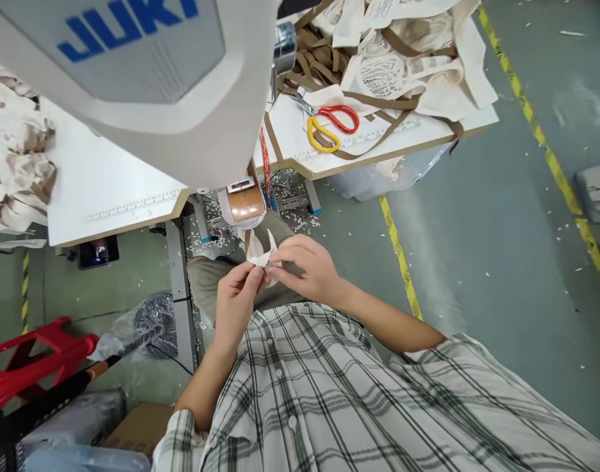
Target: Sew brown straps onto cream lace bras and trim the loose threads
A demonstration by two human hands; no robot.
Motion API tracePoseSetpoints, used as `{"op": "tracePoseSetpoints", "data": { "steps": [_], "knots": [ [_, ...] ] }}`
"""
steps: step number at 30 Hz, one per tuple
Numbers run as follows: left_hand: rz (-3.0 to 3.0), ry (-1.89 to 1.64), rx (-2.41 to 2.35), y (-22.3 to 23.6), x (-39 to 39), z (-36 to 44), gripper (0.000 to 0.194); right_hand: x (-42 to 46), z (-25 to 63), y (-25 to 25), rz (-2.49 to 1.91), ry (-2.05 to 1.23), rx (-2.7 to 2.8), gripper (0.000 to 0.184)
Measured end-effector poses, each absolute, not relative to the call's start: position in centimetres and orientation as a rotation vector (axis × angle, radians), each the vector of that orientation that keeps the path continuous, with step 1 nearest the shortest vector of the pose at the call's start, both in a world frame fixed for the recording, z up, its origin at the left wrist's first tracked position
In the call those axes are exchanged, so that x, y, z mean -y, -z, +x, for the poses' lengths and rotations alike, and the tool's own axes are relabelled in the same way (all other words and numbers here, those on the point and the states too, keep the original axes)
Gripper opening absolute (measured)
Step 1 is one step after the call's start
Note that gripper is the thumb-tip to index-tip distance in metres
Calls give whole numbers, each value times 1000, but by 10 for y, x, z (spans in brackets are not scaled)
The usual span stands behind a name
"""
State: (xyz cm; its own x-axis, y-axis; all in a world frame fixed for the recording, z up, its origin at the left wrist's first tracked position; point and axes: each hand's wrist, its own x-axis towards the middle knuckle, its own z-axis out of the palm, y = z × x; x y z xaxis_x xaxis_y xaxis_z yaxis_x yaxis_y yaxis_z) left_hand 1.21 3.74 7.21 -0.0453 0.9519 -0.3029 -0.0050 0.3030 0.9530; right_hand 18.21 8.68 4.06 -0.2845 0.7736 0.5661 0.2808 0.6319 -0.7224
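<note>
Both my hands meet over my lap, just in front of the sewing machine (182,118). My left hand (240,292) pinches one edge of a small cream fabric piece (261,254) between thumb and fingers. My right hand (307,269) grips the same piece from the other side, fingertips close to the left thumb. Part of the fabric sticks up in a point between the hands, and a brown strip shows beside it. The lower part of the piece is hidden by my fingers. Right above the hands is the machine's rounded arm end with a brown plate (247,204).
Red-and-yellow-handled scissors (332,128) lie on the white table (280,124), near brown straps (319,56) and cream fabric pieces (383,72). More fabric (19,157) is heaped at left. A red stool (35,360) stands lower left. Scraps litter the green floor (457,262).
</note>
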Motion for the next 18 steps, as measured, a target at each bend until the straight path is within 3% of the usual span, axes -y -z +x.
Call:
{"op": "tracePoseSetpoints", "data": {
  "steps": [18],
  "knots": [
    [903,-1033,-1341,-72,-39,13,25,-87,178,-42,-914,-721,1821,6]
  ]
}}
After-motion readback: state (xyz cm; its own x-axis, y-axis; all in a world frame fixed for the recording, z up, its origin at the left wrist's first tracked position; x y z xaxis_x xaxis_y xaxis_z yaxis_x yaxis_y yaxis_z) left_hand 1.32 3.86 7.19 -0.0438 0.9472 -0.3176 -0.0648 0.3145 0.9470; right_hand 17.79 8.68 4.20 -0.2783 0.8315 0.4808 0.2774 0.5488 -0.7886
